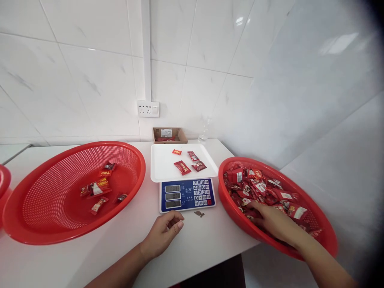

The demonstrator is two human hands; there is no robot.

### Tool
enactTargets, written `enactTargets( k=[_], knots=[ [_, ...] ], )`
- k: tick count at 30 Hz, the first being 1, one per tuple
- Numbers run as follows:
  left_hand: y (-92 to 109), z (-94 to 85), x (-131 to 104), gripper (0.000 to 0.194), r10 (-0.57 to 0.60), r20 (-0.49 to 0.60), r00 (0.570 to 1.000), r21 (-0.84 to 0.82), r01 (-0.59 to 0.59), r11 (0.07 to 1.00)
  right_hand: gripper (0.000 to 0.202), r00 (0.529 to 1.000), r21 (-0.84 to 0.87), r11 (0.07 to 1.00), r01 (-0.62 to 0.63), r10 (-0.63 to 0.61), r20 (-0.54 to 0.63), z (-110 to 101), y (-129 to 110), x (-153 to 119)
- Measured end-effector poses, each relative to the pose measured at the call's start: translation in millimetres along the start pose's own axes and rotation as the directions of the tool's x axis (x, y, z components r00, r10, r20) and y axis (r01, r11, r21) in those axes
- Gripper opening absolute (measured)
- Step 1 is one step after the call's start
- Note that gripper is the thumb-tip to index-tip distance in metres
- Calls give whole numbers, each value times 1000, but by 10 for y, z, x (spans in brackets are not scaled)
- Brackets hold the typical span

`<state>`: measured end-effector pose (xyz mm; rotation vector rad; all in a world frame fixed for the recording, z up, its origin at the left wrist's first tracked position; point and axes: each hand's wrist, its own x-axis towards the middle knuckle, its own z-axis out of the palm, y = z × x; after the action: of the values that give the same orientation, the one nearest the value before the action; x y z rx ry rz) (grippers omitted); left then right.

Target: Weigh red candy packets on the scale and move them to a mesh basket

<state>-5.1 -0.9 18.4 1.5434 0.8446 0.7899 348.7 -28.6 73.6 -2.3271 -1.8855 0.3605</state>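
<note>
My right hand reaches into the right red basket, among many small red snack packets. Its fingertips are partly hidden there, so a grip cannot be made out. Near the front of the blue-and-white digital scale, my left hand hovers or rests with loosely curled fingers, thumb apart and nothing held. On the scale's white tray lie several packets, including a larger red packet. The left red basket holds a few scattered packets.
Behind the scale sit a cardboard box and a clear plastic bottle. A small brown scrap lies before the scale. Another red basket is cut off at left. A socket is on the tiled wall.
</note>
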Motion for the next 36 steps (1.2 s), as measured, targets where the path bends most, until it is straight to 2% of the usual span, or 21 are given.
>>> enactTargets(
  k=[2, 5, 8, 11, 14, 18, 24, 30, 36],
  knots=[
    [-4, -2, 1, 35, 11, -4, 1000, 13, -10, 1000, 18, 1000, 21, 999, -25, 25, -2, -11, 44, 82],
    [-13, -4, 5, 34, 17, -10, 1000, 21, -17, 1000, 15, 990, 80, 994, -72, 81, -117, -97, 108, 158],
    [-10, -3, 7, 35, 14, -7, 1000, 18, -13, 1000, 20, 958, 216, 971, -104, 156, -240, -188, 130, 163],
    [5, 4, 5, 35, 13, 5, 1000, 12, -13, 1000, 25, 936, 304, 947, -98, 192, -294, -223, 130, 145],
    [15, 11, 4, 36, 3, 10, 1000, 12, -3, 1000, 27, 944, 324, 944, -69, 167, -286, -194, 136, 135],
    [-2, 17, 9, 36, -13, 14, 1000, 11, 12, 1000, 30, 946, 283, 955, -92, 172, -274, -135, 122, 119],
    [-25, 14, 14, 35, -6, 11, 1000, 8, 6, 1000, 30, 951, 264, 961, -79, 153, -270, -171, -21, 69],
    [-48, 17, 15, 33, -4, 12, 1000, 9, 4, 1000, 31, 926, 241, 964, -113, 190, -325, -265, -130, 34],
    [-72, 17, 15, 29, -4, 6, 1000, -2, 4, 1000, 34, 896, 281, 949, -143, 245, -372, -304, -65, 55]
  ],
)
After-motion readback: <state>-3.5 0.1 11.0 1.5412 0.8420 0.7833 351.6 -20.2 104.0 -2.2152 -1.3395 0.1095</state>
